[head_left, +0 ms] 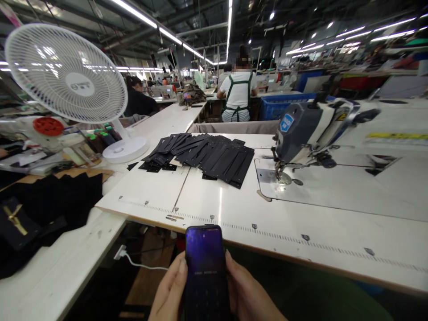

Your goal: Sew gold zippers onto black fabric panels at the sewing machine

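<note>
A dark smartphone [206,272] with a dim purple screen is held upright between my two hands, just in front of the table's near edge. My left hand [170,285] closes on its left side, thumb along the edge. On the other side my right hand [247,287] grips the phone's right edge. Beyond the phone, a spread pile of flat black pieces [214,156] with small holes lies on the white sewing table [227,205]. The sewing machine head [297,129] stands right of the pile, its needle area over a metal plate.
A white fan [73,80] stands at the left on a round base. Black fabric [50,209] covers part of the left side table. A white cable and plug [121,252] hang below the edge. A person in a green apron [237,93] faces away near a blue crate [284,106].
</note>
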`<state>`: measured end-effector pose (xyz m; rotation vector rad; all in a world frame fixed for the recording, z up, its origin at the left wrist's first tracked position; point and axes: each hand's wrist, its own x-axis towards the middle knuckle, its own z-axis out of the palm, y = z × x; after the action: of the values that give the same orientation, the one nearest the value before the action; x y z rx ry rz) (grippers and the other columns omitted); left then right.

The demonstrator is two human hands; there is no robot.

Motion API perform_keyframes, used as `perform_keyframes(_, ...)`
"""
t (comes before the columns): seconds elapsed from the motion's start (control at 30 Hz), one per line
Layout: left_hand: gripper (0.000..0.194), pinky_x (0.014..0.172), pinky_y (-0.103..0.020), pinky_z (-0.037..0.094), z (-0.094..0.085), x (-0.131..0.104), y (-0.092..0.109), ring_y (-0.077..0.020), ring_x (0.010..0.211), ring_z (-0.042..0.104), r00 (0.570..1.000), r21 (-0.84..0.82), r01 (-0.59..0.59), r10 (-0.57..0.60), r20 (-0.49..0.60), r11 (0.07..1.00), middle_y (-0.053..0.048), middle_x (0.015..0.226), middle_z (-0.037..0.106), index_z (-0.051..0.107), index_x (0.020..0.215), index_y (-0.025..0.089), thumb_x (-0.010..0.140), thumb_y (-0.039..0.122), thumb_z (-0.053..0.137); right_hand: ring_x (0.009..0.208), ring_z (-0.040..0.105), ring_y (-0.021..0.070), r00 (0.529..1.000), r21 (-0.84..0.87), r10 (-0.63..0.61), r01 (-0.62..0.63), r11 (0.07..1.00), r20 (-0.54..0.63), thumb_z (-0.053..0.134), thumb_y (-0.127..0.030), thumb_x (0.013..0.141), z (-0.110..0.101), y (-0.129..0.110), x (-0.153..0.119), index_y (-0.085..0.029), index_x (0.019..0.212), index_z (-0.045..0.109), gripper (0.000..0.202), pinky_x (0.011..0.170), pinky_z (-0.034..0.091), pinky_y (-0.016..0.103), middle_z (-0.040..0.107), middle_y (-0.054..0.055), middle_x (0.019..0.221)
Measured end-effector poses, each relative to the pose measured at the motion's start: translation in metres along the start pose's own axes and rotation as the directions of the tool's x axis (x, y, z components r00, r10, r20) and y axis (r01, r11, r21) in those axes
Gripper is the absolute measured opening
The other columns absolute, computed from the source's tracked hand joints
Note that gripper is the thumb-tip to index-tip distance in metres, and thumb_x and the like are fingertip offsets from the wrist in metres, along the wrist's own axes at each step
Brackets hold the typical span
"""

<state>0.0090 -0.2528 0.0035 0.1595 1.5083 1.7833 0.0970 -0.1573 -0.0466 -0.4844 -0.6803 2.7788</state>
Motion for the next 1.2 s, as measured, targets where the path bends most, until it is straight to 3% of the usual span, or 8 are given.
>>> perform_keyframes(0.23, 0.034, 0.077, -0.033, 0.047, 0.005, 0.006, 0.006, -0.0256, 0.086, 0.062, 0.984, -0.182, 0.158, -0.14, 0.107, 0.971, -0.01, 0.093, 0.067, 0.064, 0.102, 0.015, 0.075, 0.035, 0.065, 0.1, 0.054, 0.0242, 0.995, -0.067, 0.101, -0.099, 0.993, 0.027, 0.046, -0.056, 0.083, 0.015, -0.012, -0.013, -0.016, 0.111, 0.057, 0.049, 0.088, 0.039, 0.037, 0.061, 0.009, 0.105)
perform_keyframes(0.33, 0.033, 0.073, -0.031, 0.048, 0.005, 0.005, 0.006, -0.0239, 0.082, 0.062, 0.988, -0.206, 0.133, -0.112, 0.11, 0.97, -0.011, 0.092, 0.067, 0.062, 0.105, 0.013, 0.079, 0.034, 0.061, 0.099, 0.055, 0.0234, 0.998, -0.178, 0.046, -0.037, 0.983, 0.042, 0.065, -0.043, 0.075, 0.016, -0.011, -0.016, -0.016, 0.105, 0.056, 0.042, 0.089, 0.039, 0.036, 0.062, 0.008, 0.102)
perform_keyframes(0.43, 0.03, 0.074, -0.03, 0.047, 0.007, 0.002, 0.005, -0.0222, 0.084, 0.062, 0.994, -0.218, 0.09, -0.073, 0.085, 0.972, -0.01, 0.094, 0.066, 0.062, 0.105, 0.014, 0.081, 0.032, 0.059, 0.097, 0.055, 0.0238, 0.998, -0.326, -0.014, 0.034, 0.945, 0.063, 0.074, -0.036, 0.066, 0.014, -0.006, -0.016, -0.016, 0.104, 0.052, 0.048, 0.087, 0.04, 0.036, 0.061, 0.008, 0.101)
perform_keyframes(0.63, 0.034, 0.078, -0.029, 0.045, 0.015, -0.003, 0.001, -0.0226, 0.089, 0.06, 1.0, -0.185, -0.012, 0.013, 0.005, 0.983, -0.008, 0.099, 0.065, 0.062, 0.106, 0.016, 0.078, 0.035, 0.063, 0.091, 0.055, 0.0254, 0.983, -0.58, -0.157, 0.073, 0.811, -0.095, 0.072, -0.038, 0.064, 0.01, 0.004, -0.011, -0.015, 0.099, 0.052, 0.046, 0.08, 0.043, 0.037, 0.061, 0.009, 0.096)
perform_keyframes(0.83, 0.033, 0.075, -0.029, 0.046, 0.01, -0.001, 0.007, -0.0208, 0.081, 0.062, 0.997, -0.188, 0.074, -0.068, 0.039, 0.979, -0.008, 0.094, 0.066, 0.064, 0.102, 0.016, 0.077, 0.037, 0.063, 0.098, 0.053, 0.0238, 0.994, -0.435, -0.06, 0.094, 0.896, 0.091, 0.068, -0.036, 0.071, 0.012, -0.003, -0.015, -0.017, 0.105, 0.049, 0.044, 0.088, 0.039, 0.038, 0.058, 0.008, 0.103)
perform_keyframes(1.0, 0.034, 0.074, -0.029, 0.046, 0.008, -0.001, 0.009, -0.0209, 0.077, 0.063, 0.995, -0.203, 0.104, -0.101, 0.024, 0.974, -0.009, 0.091, 0.067, 0.063, 0.102, 0.014, 0.074, 0.034, 0.066, 0.097, 0.052, 0.0234, 0.993, -0.455, -0.085, 0.112, 0.883, 0.08, 0.066, -0.034, 0.073, 0.011, -0.005, -0.015, -0.018, 0.105, 0.049, 0.04, 0.089, 0.038, 0.039, 0.057, 0.007, 0.101)
perform_keyframes(1.2, 0.034, 0.078, -0.03, 0.046, 0.012, -0.002, 0.005, -0.0227, 0.087, 0.061, 0.998, -0.198, 0.069, -0.07, 0.004, 0.978, -0.008, 0.097, 0.066, 0.062, 0.105, 0.015, 0.076, 0.032, 0.064, 0.096, 0.053, 0.0233, 0.99, -0.51, -0.118, 0.138, 0.849, 0.072, 0.067, -0.031, 0.071, 0.01, 0.002, -0.012, -0.018, 0.106, 0.048, 0.042, 0.086, 0.04, 0.037, 0.058, 0.007, 0.1)
